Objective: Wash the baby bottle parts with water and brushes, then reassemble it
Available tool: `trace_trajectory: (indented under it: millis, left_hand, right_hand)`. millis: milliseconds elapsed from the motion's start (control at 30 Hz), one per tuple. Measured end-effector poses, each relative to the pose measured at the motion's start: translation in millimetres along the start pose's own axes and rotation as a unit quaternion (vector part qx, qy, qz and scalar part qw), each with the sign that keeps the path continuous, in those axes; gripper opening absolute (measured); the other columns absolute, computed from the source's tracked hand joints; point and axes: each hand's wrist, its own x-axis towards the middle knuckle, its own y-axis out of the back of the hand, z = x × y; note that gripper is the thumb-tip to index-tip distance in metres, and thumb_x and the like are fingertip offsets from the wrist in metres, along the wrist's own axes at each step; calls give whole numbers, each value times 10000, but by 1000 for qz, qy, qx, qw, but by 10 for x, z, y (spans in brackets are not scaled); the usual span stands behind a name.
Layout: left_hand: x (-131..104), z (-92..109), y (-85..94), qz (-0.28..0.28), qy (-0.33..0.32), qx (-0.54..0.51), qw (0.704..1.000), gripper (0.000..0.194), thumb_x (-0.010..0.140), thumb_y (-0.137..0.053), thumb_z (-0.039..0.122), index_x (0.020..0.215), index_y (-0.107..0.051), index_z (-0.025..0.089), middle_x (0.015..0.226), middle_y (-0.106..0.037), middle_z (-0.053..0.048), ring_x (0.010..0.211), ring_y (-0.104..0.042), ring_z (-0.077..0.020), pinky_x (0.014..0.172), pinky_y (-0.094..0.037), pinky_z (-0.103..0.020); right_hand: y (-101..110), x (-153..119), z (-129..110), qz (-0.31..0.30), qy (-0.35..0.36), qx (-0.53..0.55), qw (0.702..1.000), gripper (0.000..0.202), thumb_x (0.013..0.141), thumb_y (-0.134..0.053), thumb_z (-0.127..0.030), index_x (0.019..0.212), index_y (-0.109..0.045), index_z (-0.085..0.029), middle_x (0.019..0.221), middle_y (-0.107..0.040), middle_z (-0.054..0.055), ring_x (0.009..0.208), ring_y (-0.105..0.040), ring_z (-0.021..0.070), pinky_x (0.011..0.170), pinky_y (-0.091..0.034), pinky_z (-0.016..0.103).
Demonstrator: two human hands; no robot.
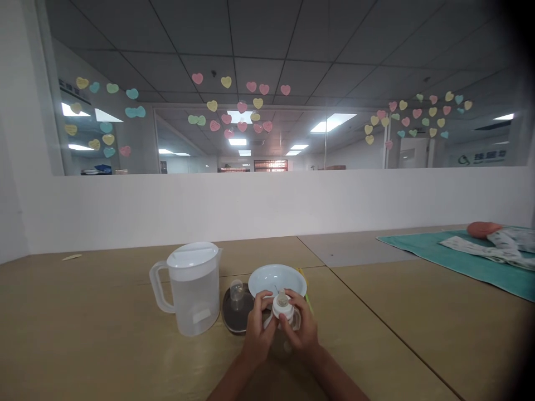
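In front of me, a baby bottle nipple set in a white collar ring (283,313) is held between the fingertips of both hands. My left hand (259,327) grips it from the left, with thumb and fingers bent round the ring. On the other side, my right hand (304,327) pinches the ring the same way. Something transparent shows beneath the right fingers; I cannot tell whether it is part of a bottle. Just beyond the hands sits a pale bowl (277,272). Left of them, a clear cap (237,292) stands in a dark tray (234,324).
A lidded translucent pitcher (196,301) stands to the left, its handle outward. A thin yellow-green object (310,302) lies right of the bowl. At far right, a teal mat (422,248) bears patterned cloth (480,249) and an orange-pink object (484,229). A white wall (251,206) bounds the table's back.
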Motion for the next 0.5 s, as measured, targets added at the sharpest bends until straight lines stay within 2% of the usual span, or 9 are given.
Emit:
trace_trajectory:
  millis: [133, 267, 400, 500]
  left_hand:
    - [-5, 7, 13, -26, 4, -21, 999, 354, 845, -487, 290, 1176, -397, 204, 1136, -625, -75, 1060, -564, -225, 914, -415, -353]
    - [-33, -45, 31, -58, 0, -15, 998, 505, 841, -511, 326, 1294, -329, 196, 1236, -566, -97, 1101, -542, -235, 946, -407, -368]
    - [-73, -145, 13, -76, -11, 56, 996, 636, 788, -584, 368, 1339, -320, 189, 1265, -543, -119, 1114, -533, -268, 941, -416, -392]
    - [-82, -189, -15, -62, -23, 117, 991, 611, 760, -614, 377, 1301, -387, 204, 1239, -563, -116, 1088, -547, -273, 932, -421, -405]
  right_hand:
    - [-9, -41, 22, -39, -42, 1, 998, 313, 808, -536, -197, 1103, -433, -213, 1125, -595, 121, 1052, -583, 235, 834, -514, 380]
    - [19, -42, 19, -56, -66, -6, 996, 289, 809, -530, -218, 1082, -436, -221, 1103, -593, 106, 1025, -584, 231, 836, -498, 386]
    - [49, -27, 11, -69, -65, 6, 995, 236, 812, -501, -247, 1037, -433, -223, 1044, -588, 89, 968, -587, 225, 813, -487, 388]
    - [49, -29, 34, -67, -91, 27, 993, 180, 824, -464, -284, 990, -427, -222, 1001, -577, 78, 934, -577, 219, 784, -479, 383]
